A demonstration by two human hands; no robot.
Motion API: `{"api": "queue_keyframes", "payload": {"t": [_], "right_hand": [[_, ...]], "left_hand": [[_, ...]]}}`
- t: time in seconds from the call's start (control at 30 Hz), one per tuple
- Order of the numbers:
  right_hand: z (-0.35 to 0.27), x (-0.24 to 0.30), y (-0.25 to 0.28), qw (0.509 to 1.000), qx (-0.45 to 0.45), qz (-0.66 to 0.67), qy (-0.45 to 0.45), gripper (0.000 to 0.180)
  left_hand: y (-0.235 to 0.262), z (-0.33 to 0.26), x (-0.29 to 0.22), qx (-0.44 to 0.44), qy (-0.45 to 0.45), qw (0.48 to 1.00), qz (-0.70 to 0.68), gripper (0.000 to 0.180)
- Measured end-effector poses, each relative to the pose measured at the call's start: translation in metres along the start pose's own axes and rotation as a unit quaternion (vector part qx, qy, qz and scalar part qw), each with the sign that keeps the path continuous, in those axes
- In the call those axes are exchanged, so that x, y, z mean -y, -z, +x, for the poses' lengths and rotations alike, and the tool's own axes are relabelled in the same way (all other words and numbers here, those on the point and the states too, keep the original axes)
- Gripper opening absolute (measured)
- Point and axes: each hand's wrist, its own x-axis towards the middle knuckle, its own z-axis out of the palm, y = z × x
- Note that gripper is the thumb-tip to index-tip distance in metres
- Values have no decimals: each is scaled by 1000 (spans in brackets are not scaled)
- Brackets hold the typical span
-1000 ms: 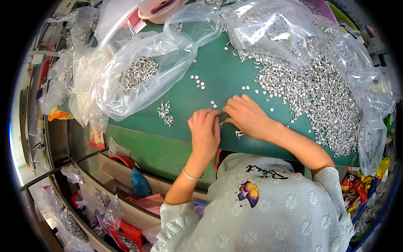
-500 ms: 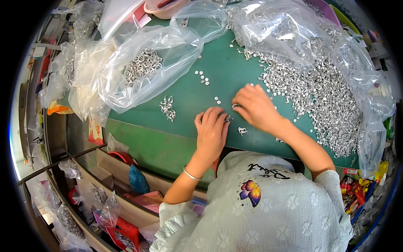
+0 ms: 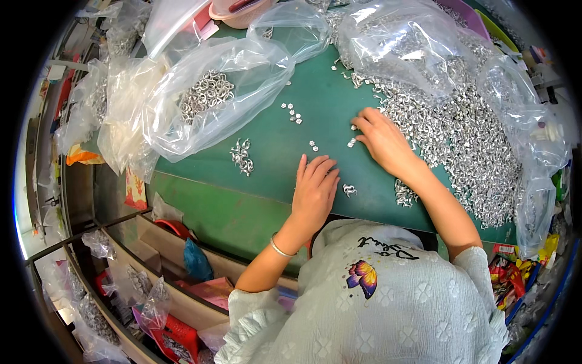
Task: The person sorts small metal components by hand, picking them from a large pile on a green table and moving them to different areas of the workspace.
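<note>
My left hand [image 3: 313, 188] rests on the green tabletop [image 3: 267, 130] with its fingers stretched out and a little apart, nothing visible in it. A small cluster of curved silver metal pieces [image 3: 350, 190] lies beside it. My right hand [image 3: 388, 142] is at the left edge of a large heap of silver pieces [image 3: 467, 145], its thumb and fingers apart. By its thumb lies a small silver piece [image 3: 351, 143]; another small piece shows at its index fingertip. Several flower-shaped silver pieces [image 3: 295, 115] lie farther off, and a small pile of curved pieces [image 3: 241, 158] lies to the left.
An open clear plastic bag [image 3: 254, 79] holds silver rings [image 3: 208, 94] at the far left. More clear plastic [image 3: 400, 42] covers the heap's far part. A pink basin [image 3: 236, 17] stands at the back. Below the table's left side are drawers [image 3: 163, 242] with bagged parts.
My right hand has moved right and away from me, toward the heap, and its fingers have opened. My left hand has shifted slightly right and nearer me, its fingers straightening.
</note>
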Motion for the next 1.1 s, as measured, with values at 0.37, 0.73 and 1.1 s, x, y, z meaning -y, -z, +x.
{"api": "queue_keyframes", "payload": {"t": [0.37, 0.73, 1.1], "right_hand": [[9, -3, 25, 988, 127, 82, -23, 36], [42, 19, 1, 977, 90, 194, -19, 38], [85, 24, -39, 949, 29, 313, 12, 25]], "left_hand": [[23, 48, 36, 8, 63, 996, -58, 21], [34, 53, 48, -36, 79, 996, -28, 48], [36, 68, 75, -33, 146, 987, -60, 102]]}}
